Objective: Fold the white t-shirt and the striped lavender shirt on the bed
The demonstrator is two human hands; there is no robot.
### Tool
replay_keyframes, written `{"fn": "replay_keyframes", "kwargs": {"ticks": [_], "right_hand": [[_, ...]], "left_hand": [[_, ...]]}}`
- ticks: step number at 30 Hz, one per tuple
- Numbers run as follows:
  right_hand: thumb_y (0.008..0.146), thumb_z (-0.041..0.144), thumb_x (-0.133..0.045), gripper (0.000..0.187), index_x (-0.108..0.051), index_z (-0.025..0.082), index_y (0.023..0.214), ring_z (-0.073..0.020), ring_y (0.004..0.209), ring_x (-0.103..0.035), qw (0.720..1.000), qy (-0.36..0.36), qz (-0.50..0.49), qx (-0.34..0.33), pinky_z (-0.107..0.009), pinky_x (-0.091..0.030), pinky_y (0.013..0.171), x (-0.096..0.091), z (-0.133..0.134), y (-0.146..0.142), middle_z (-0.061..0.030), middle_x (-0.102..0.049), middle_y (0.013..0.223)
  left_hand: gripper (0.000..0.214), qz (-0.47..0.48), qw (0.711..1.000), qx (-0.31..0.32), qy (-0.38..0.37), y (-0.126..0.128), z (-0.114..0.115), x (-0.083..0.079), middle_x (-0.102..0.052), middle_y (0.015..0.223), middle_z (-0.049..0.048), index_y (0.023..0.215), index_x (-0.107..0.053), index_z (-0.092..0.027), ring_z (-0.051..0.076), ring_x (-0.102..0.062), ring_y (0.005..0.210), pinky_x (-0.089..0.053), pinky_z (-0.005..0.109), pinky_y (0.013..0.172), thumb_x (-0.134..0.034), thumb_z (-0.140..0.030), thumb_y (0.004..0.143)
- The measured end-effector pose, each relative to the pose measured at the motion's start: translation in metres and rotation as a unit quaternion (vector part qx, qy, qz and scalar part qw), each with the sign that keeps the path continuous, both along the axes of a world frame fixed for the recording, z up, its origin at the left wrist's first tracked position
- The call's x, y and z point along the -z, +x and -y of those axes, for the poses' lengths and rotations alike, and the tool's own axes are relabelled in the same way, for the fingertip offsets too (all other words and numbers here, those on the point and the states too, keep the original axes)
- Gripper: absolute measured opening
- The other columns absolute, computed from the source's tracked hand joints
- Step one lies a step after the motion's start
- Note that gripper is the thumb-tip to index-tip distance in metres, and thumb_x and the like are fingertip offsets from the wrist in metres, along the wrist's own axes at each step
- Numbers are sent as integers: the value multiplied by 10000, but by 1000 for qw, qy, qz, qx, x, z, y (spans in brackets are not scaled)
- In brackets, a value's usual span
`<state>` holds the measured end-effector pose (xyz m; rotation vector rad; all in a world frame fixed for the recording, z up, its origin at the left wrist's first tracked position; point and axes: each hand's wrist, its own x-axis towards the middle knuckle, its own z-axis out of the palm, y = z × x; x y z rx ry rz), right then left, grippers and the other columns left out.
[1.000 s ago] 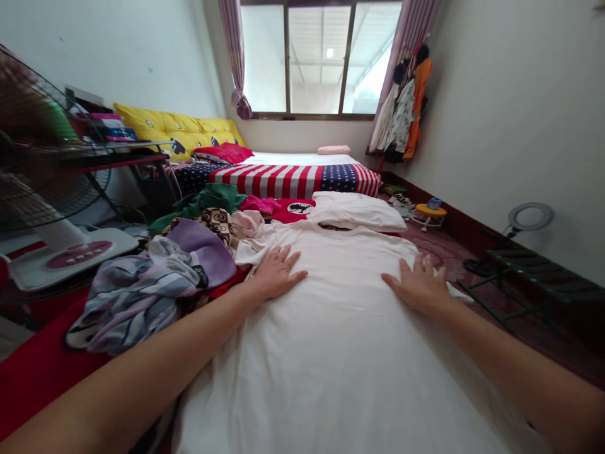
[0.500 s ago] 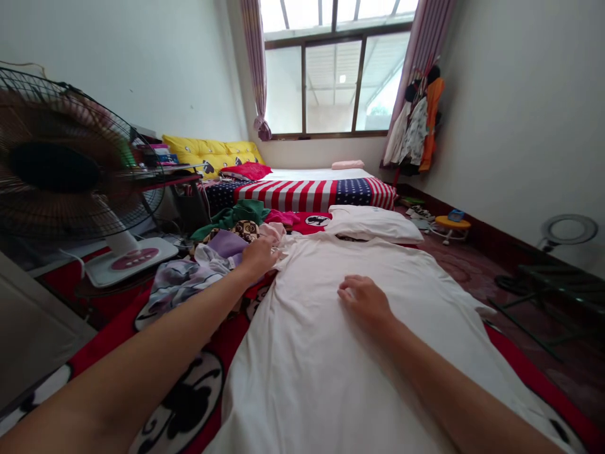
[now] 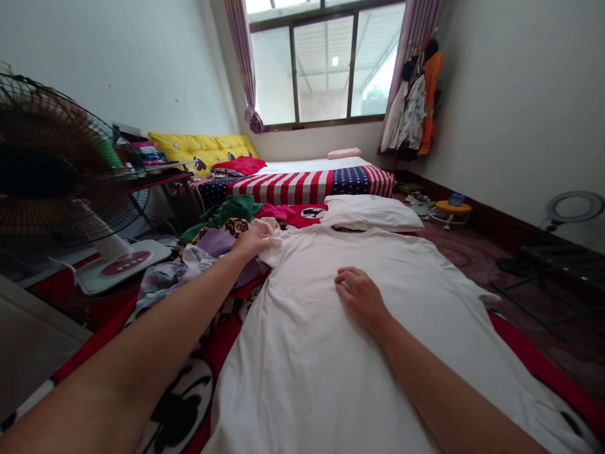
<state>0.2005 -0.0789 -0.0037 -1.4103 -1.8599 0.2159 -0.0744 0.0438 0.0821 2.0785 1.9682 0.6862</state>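
A white T-shirt [image 3: 406, 296] lies spread flat on a red blanket [image 3: 543, 362], its collar toward the far end. My left hand [image 3: 249, 241] is stretched out to the shirt's left sleeve and closes on the sleeve cloth at its edge. My right hand [image 3: 360, 294] rests on the middle of the shirt with its fingers curled under, pressing the cloth. A folded white garment [image 3: 373, 214] lies just beyond the collar.
A heap of mixed clothes [image 3: 198, 265] lies left of the shirt. A standing fan [image 3: 61, 183] turns at the far left. Behind are a stars-and-stripes bedcover [image 3: 307, 183], yellow cushions [image 3: 198, 148], hanging clothes [image 3: 416, 101], a ring light [image 3: 574, 208] and a dark folding rack [image 3: 553, 277].
A second ago both hands lay flat and spread on the shirt's shoulders. My left hand has reached out to the left sleeve and closed on it; my right hand has moved to the middle and curled.
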Motion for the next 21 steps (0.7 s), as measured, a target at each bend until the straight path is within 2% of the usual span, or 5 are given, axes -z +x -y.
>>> {"fn": "replay_keyframes", "kwargs": {"ticks": [7, 11, 13, 18, 21], "right_hand": [[769, 147, -545, 126, -659, 194, 793, -209, 1033, -575, 1000, 2, -17, -5, -345, -413, 948, 0, 0, 0, -77, -650, 1067], [769, 186, -541, 137, -657, 198, 841, -212, 1022, -586, 998, 4, -65, -21, -368, -423, 953, 1, 0, 3, -79, -647, 1062], [773, 224, -543, 168, -645, 193, 902, -218, 1012, -595, 994, 15, -107, -16, -382, -439, 940, 1, -1, 5, -81, -648, 1036], [763, 340, -564, 308, -587, 158, 1011, -223, 888, -657, 974, 14, -217, 56, -386, -509, 821, 3, -6, 8, -133, -611, 1090], [749, 353, -572, 390, -556, 139, 1075, -219, 816, -668, 969, 2, -224, 104, -402, -513, 813, 6, -7, 8, -149, -621, 1076]], "left_hand": [[329, 139, 988, 1, 71, 54, 10, -17, -686, 861, 85, 922, -679, -96, 209, -617, 795, -462, 271, 642, -611, -371, 757], [482, 304, 887, 333, -99, 99, 43, -10, -634, 1194, 108, 1140, -648, -176, 238, -621, 1010, -506, 284, 736, -718, -368, 704], [597, 321, 847, 393, -157, 102, 59, -5, -576, 1293, 132, 1213, -609, -187, 254, -605, 1075, -512, 297, 770, -765, -354, 662], [426, 176, 943, 253, -125, 52, 87, 1, -702, 900, 108, 1011, -670, -119, 199, -654, 788, -495, 245, 595, -680, -425, 714], [374, 76, 967, 187, -159, 11, 111, 4, -684, 708, 53, 850, -675, -142, 174, -630, 619, -446, 223, 490, -641, -489, 714]]}}
